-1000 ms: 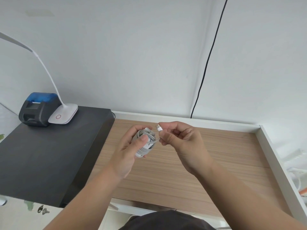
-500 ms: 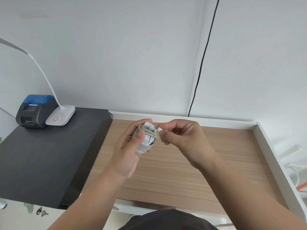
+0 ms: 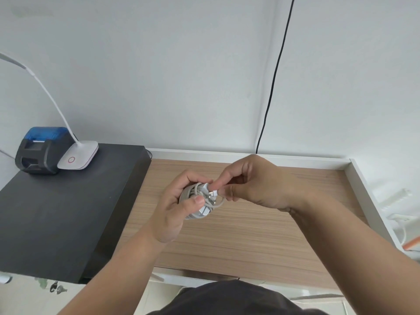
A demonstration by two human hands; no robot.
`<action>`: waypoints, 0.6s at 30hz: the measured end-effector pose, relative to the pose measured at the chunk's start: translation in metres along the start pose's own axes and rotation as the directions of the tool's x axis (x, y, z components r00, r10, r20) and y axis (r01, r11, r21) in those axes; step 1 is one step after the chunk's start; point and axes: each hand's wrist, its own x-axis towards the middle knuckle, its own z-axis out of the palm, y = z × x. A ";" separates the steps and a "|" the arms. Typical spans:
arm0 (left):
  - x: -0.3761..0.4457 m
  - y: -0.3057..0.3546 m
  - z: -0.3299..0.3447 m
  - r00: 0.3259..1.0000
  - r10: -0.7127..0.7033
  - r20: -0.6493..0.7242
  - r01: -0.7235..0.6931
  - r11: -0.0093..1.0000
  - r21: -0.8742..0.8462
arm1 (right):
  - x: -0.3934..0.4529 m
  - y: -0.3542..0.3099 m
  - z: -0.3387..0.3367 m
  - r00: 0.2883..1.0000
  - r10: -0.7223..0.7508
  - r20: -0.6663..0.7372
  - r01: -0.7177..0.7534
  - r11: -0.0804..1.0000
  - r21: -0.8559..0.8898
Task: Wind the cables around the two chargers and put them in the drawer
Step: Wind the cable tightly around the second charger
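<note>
A white charger (image 3: pixel 201 211) with its pale grey cable (image 3: pixel 191 192) coiled around it is held above the wooden desk (image 3: pixel 238 242). My left hand (image 3: pixel 176 209) grips the charger, thumb pressed on the coils. My right hand (image 3: pixel 254 181) pinches the cable's plug end (image 3: pixel 214 192) against the charger, with a small loop of cable hanging below. Only one charger is in view, and no drawer is visible.
A black raised platform (image 3: pixel 59 212) stands at the left, carrying a blue-topped black printer (image 3: pixel 39 150) and a white desk lamp (image 3: pixel 78 158). A black cable (image 3: pixel 271 87) runs down the wall. White rails (image 3: pixel 368 192) border the desk; white items lie beyond the right edge.
My right hand has brought the plug end from above the charger down onto its right side. Both hands have shifted slightly to the right and lower in the view.
</note>
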 end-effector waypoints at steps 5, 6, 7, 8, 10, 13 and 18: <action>-0.002 -0.003 -0.004 0.992 -0.089 0.085 0.091 0.996 -0.010 | 0.003 -0.005 -0.002 0.996 0.070 0.063 -0.070 0.997 -0.011; -0.003 -0.005 -0.004 0.991 -0.108 0.083 0.109 0.994 -0.017 | 0.003 -0.006 -0.001 0.995 0.072 0.076 -0.070 0.997 -0.030; -0.003 -0.006 -0.005 0.989 -0.125 0.082 0.128 0.991 -0.027 | 0.003 -0.007 -0.001 0.994 0.073 0.086 -0.069 0.996 -0.048; -0.004 -0.007 -0.005 0.987 -0.142 0.078 0.145 0.989 -0.037 | 0.004 -0.008 0.000 0.993 0.076 0.093 -0.070 0.996 -0.062; -0.005 -0.009 -0.005 0.983 -0.168 0.073 0.172 0.984 -0.045 | 0.005 -0.009 0.001 0.992 0.082 0.095 -0.074 0.994 -0.081; -0.006 -0.008 -0.006 0.980 -0.186 0.066 0.190 0.981 -0.049 | 0.007 -0.010 0.005 0.997 0.061 0.038 -0.058 0.995 -0.082; -0.008 -0.011 -0.008 0.981 -0.193 0.027 0.195 0.977 -0.088 | 0.006 -0.008 0.015 0.993 0.021 -0.120 -0.039 0.987 -0.153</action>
